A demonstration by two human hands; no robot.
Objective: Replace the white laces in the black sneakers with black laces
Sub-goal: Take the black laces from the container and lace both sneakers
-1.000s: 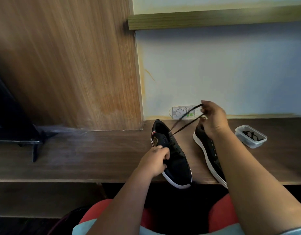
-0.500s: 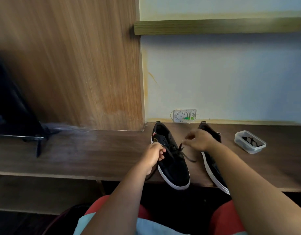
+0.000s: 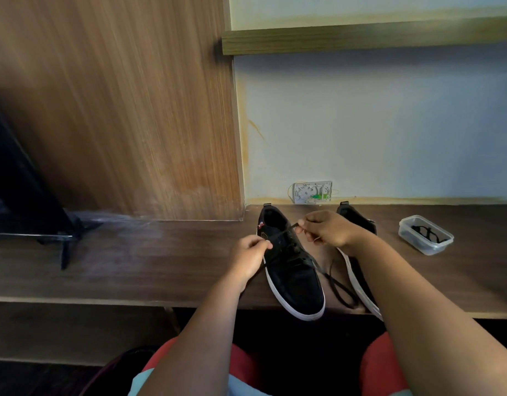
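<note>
Left hand (image 3: 251,260) pinches one end of black lace (image 3: 283,232) beside near sneaker (image 3: 292,270); right hand (image 3: 329,228) pinches other end above tongue. Lace drawn taut between them, likely to even ends or start knot. Slack tail loops over desk (image 3: 132,270) between shoes. Second sneaker (image 3: 358,224) half hidden under right forearm, lacing unclear. Uppers matte black, suede-like; soles white rubber; lace flat, thin. Clear plastic tub (image 3: 425,235) at right holds dark cord, possibly spare lace. Desk dark wood grain, smooth.
</note>
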